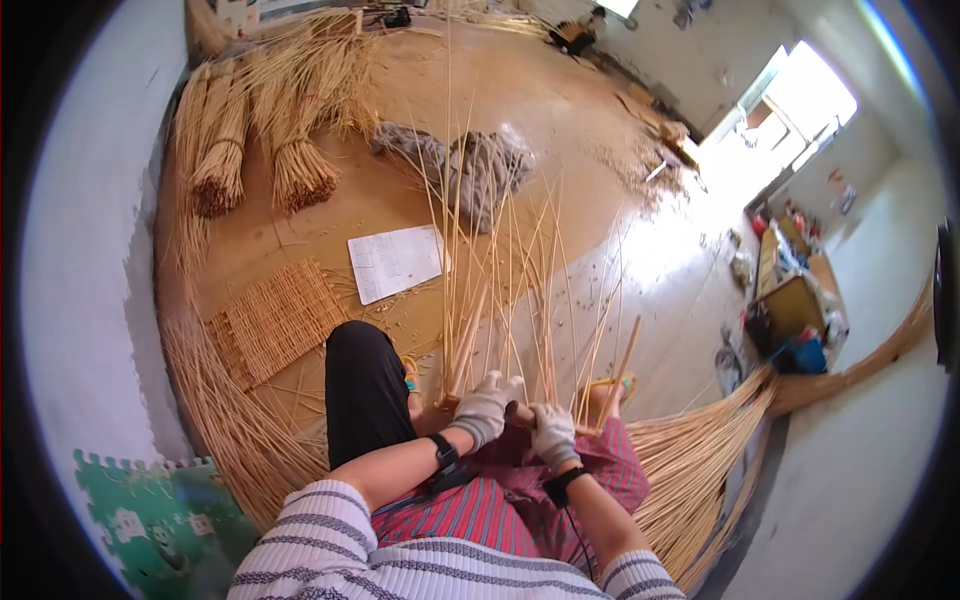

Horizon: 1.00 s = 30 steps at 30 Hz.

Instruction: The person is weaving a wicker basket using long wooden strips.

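Observation:
Before my lap stands a partly woven wicker piece, its thin pale rods [545, 340] rising and fanning away from me. My left hand [485, 410], in a white work glove, is closed at the base of these rods; what lies inside its fingers is hidden. Close beside it on the right, my gloved right hand [553, 436] grips a brown rounded wooden handle [519, 414], whose other end I cannot see. A thicker stick [625, 365] rises at the piece's right side. Striped red cloth [450, 518] covers my lap.
A woven wicker panel [278, 322] and a white paper sheet [398, 264] lie ahead left. Tied bundles of rods [305, 172] stand farther back, near a crumpled grey cloth [480, 175]. Long loose rods [705, 450] spread to my right. A cluttered box [793, 312] is by the right wall.

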Tool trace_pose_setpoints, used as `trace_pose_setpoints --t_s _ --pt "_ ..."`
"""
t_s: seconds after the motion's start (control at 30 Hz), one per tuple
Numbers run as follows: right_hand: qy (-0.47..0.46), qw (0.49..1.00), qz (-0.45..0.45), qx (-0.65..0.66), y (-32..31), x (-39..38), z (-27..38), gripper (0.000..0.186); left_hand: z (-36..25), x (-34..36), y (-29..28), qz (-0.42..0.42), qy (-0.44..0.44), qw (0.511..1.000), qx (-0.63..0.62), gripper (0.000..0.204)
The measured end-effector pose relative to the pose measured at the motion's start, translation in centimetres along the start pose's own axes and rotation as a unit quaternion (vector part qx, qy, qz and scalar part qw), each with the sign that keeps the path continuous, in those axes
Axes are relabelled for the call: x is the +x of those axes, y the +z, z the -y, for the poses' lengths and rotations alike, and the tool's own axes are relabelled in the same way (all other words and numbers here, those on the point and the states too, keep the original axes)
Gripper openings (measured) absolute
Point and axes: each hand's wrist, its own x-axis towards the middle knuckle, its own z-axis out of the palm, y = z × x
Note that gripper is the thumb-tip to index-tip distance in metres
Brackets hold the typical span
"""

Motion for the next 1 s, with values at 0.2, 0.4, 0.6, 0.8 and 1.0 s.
trace_pose_setpoints --t_s 0.2,0.4,0.6,0.8,1.0 --pt "-0.043 0.991 0.12 -0.033 -1.3 -1.1 -1.4 0.052 0.4 -3.7 -1.2 0.121 -0.04 0.981 -0.146 0.031" --pt "-0.013 0.988 0.114 -0.102 -14.6 8.1 -0.4 0.032 8.3 -2.9 7.0 0.311 0.078 0.947 -0.027 0.039" --pt "-0.122 0.98 -0.104 -0.115 -36.5 6.9 3.3 0.037 -0.5 -2.4 -4.5 0.34 -0.136 0.773 -0.518 0.054" --pt "-0.019 0.938 -0.151 -0.31 -46.4 -7.6 11.9 0.059 -7.3 -0.3 -1.1 0.342 0.144 0.745 -0.555 0.059" --pt "-0.029 0.854 -0.291 -0.431 -45.7 -9.5 16.0 0.058 -13.3 3.5 -5.4 0.315 0.209 0.624 -0.684 0.053"
